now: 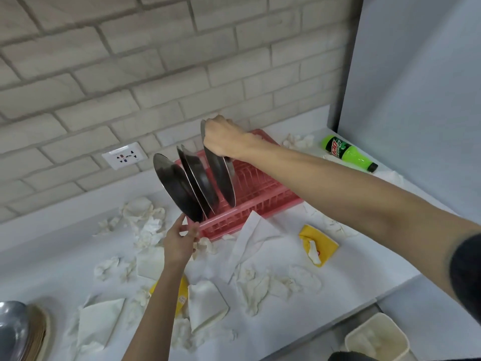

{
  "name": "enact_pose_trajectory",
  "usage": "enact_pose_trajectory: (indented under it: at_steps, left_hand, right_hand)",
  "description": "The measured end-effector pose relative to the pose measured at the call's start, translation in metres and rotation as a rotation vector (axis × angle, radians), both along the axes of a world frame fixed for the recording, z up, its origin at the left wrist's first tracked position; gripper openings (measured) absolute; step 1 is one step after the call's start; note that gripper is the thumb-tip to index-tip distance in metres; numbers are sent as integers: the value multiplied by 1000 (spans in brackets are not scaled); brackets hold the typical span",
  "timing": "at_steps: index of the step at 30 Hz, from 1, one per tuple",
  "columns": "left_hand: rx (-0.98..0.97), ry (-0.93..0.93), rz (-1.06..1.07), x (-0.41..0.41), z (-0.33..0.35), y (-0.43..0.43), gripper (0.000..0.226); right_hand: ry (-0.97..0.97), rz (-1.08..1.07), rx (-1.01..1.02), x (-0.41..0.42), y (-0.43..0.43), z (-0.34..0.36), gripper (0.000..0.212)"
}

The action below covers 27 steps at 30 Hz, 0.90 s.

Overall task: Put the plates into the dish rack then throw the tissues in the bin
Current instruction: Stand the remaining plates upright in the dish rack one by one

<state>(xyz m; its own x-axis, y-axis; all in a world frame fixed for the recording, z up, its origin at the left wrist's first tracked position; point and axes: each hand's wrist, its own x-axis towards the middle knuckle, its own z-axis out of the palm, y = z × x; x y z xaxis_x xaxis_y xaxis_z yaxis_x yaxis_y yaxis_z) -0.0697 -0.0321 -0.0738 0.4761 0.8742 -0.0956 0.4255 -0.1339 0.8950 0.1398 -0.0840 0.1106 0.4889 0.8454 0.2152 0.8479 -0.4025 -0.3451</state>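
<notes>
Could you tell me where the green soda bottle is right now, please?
In the head view the green soda bottle lies on its side at the counter's far right, right of the pink dish rack, by the pale wall.

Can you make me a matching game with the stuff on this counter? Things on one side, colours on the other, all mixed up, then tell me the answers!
Things:
1. dish rack
2. bottle lying on its side
3. packet right of the rack
4. plate held by the right hand

Colours:
A. green
B. shiny grey
C. pink
D. yellow

Pairs: 1-C, 2-A, 3-D, 4-B.
</notes>
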Motion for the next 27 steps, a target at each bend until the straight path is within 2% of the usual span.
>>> enact_pose_trajectory:
  at_steps: [7, 17, 22, 27]
  left_hand:
    - [-9, -9, 4, 1, 4, -5, 58]
    - [-11, -9, 12, 1, 4, -6, 59]
    - [1, 8, 16, 1, 5, -7, 59]
    - [5, 26, 22, 1, 6, -8, 58]
  right_hand:
    - [-69, 21, -12, -5, 16, -20, 33]
    - [5, 27, -108, -13, 28, -39, 34]
    - [-111, 105, -149, -14, 29, -46, 38]
    - [-184, 116, -106, -16, 20, -48, 41]
